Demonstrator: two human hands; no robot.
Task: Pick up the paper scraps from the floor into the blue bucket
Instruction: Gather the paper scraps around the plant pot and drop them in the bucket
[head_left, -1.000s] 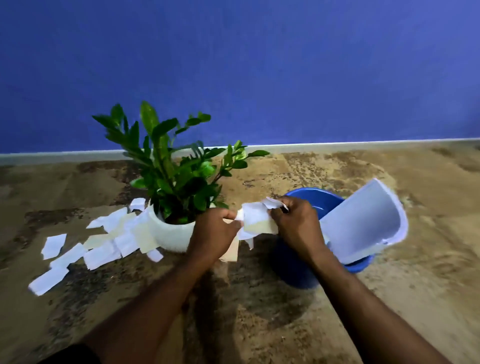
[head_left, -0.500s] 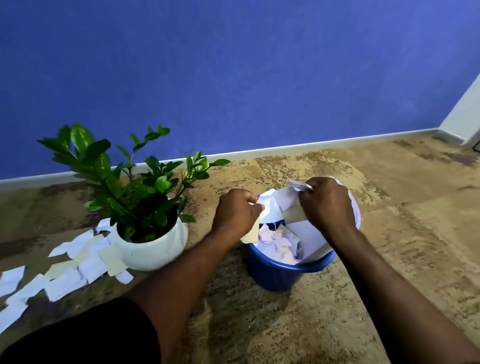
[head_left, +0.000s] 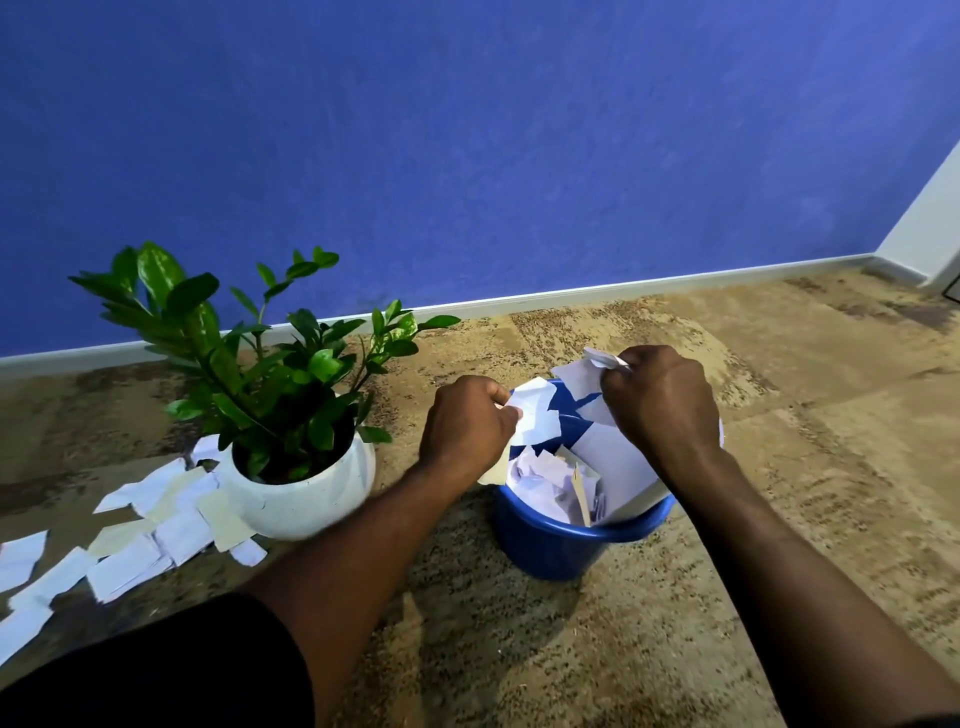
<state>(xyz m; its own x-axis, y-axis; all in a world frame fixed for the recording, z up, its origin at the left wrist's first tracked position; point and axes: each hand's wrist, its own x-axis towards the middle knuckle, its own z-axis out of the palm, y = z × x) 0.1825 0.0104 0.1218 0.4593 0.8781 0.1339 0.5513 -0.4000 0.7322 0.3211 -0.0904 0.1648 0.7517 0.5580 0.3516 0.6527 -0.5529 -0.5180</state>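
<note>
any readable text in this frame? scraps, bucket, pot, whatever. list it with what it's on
None readable.
paper scraps on the floor: faces look blank.
blue bucket: no label visible.
white plant pot: plain.
Papers in the left hand and right hand: no print discernible.

A deep blue wall (head_left: 467, 156) is meeting the mottled brown floor (head_left: 805, 395) along a pale skirting board (head_left: 649, 288) (white wall (head_left: 930, 228) adjoining at right).

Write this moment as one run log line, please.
left hand: holds scrap | right hand: holds scrap | blue bucket: below | floor scraps: remain
</note>
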